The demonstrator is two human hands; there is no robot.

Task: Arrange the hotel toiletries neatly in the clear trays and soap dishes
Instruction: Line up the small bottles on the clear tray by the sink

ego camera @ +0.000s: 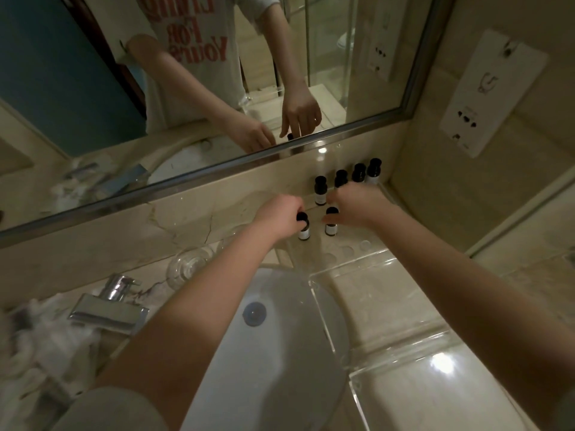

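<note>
Several small white bottles with black caps stand on the marble counter by the back wall. A row of them [358, 173] lines the wall under the mirror. My left hand [278, 216] is closed on the cap of one bottle [303, 231]. My right hand [357, 204] pinches the cap of a second bottle [331, 227] between thumb and fingers. Both bottles stand at the far end of a clear tray with round recesses [345, 251]. Two larger clear trays [376, 303] [441, 387] lie nearer me on the right.
A round glass soap dish [189, 266] sits left of the trays, behind the white sink [267, 346]. The chrome tap [109, 309] and crumpled white towels [34, 343] are at the left. The mirror [217, 88] runs above; a socket panel [493, 94] hangs on the right wall.
</note>
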